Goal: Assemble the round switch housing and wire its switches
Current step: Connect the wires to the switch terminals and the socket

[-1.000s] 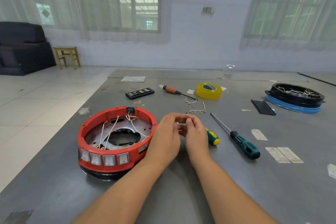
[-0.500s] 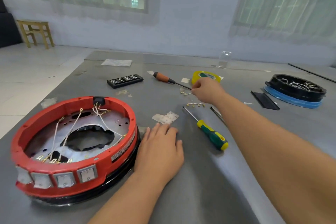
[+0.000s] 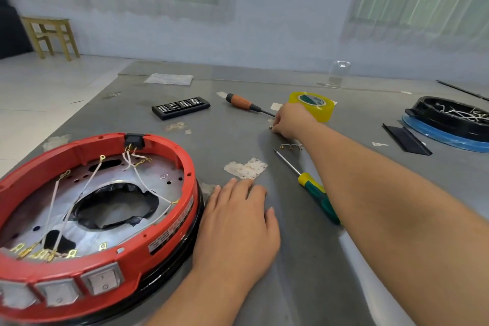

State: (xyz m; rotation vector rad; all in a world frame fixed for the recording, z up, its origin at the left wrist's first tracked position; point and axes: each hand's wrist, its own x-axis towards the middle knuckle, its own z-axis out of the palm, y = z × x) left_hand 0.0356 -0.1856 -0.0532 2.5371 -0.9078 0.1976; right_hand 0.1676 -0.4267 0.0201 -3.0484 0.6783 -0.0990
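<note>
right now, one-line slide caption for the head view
Left hand flat on the table beside the red switch housing; right hand reaches for small wire pieces near the yellow tape roll.

Two bare hands: the left hand [image 3: 238,222] and the right hand [image 3: 289,120]. One round red switch housing [image 3: 100,254], with three rocker switches [image 3: 102,278] showing on its front wall; the row runs out of frame, so there may be more. Two screwdrivers: an orange-handled screwdriver [image 3: 242,103] and a green-and-yellow screwdriver [image 3: 315,193]. One yellow tape roll [image 3: 316,104]. One black bit case [image 3: 181,107]. One black-and-blue round housing [image 3: 449,124]. One wooden stool [image 3: 49,36].
</note>
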